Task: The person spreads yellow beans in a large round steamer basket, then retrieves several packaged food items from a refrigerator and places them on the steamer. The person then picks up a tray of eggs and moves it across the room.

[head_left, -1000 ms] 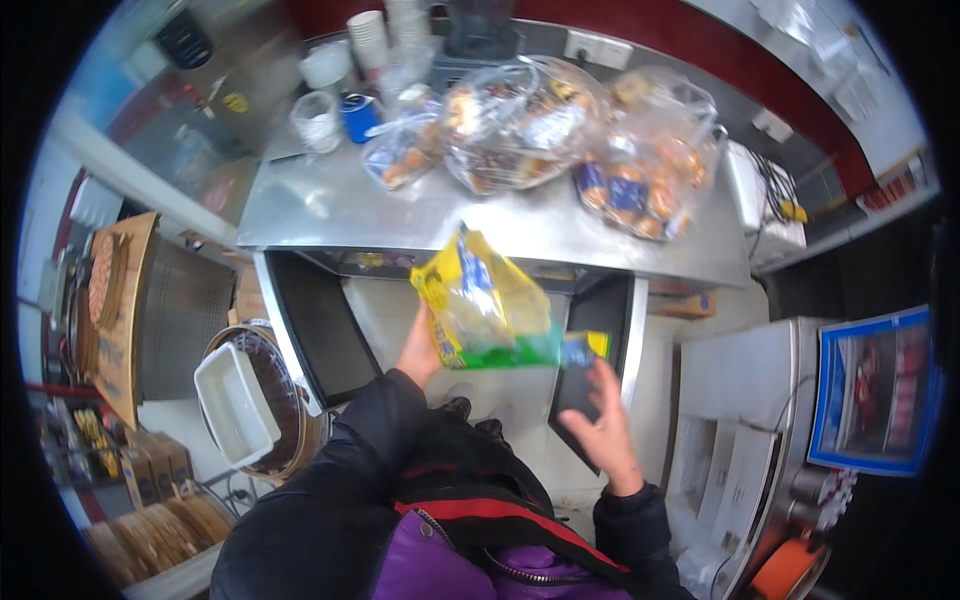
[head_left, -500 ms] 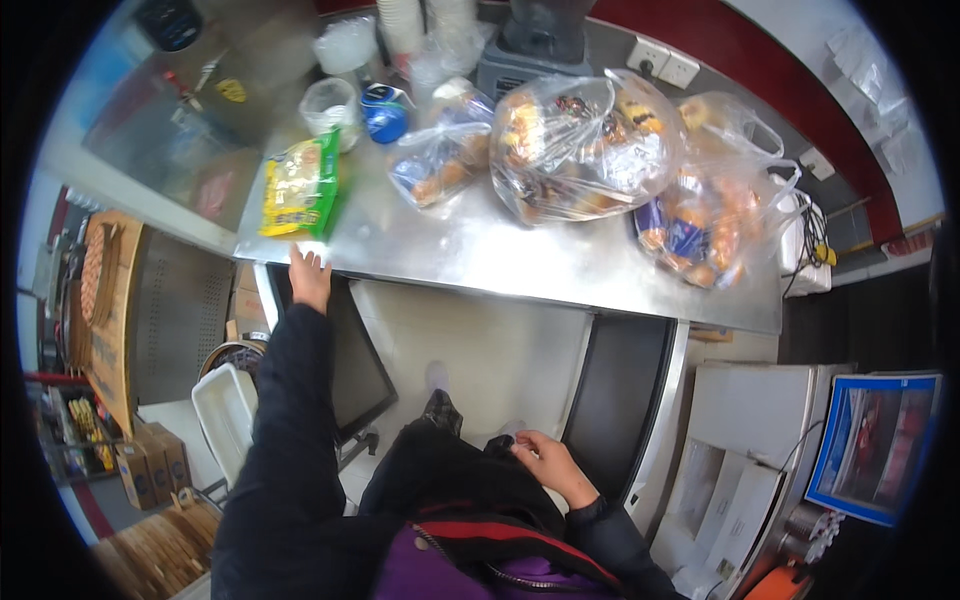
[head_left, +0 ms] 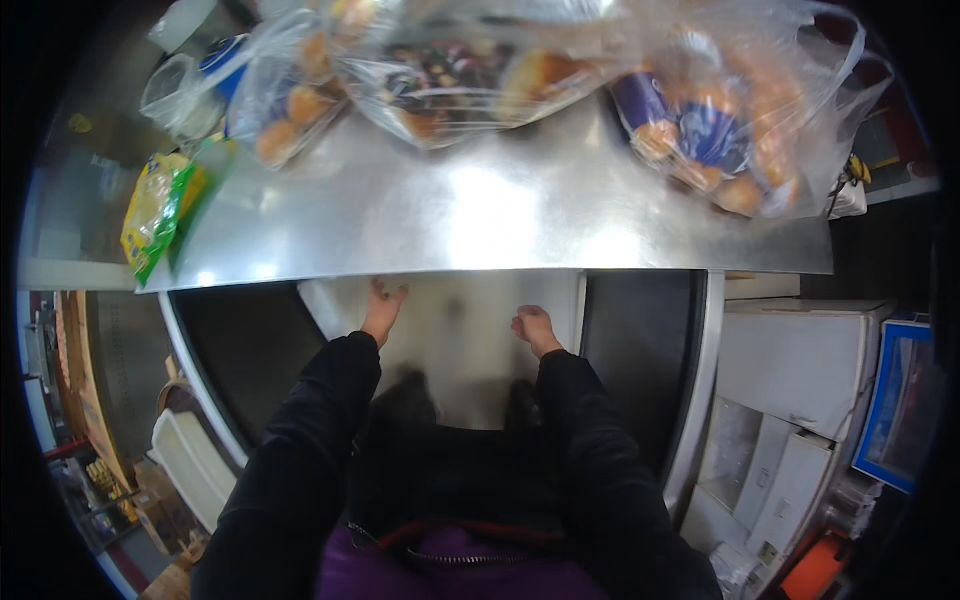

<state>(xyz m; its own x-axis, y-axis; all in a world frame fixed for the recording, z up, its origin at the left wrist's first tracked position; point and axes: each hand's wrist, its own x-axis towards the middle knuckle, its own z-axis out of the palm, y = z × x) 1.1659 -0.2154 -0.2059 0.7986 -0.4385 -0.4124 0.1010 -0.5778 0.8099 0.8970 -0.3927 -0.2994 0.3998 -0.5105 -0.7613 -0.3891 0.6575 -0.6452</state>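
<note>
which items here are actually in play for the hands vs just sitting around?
In play:
- left hand and right hand, both empty, reaching under the steel counter edge
- yellow-green packet lying at the counter's left end

Just sitting around:
- clear bags of baked goods along the back
- plastic cups
- white bin on the floor

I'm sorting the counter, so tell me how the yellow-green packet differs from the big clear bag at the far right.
The yellow-green packet is small, flat and opaque, lying at the counter's left edge. The clear bag is far larger, bulging and see-through, showing round orange-brown and blue-wrapped items. Both rest on the steel counter, untouched by either hand.
</note>
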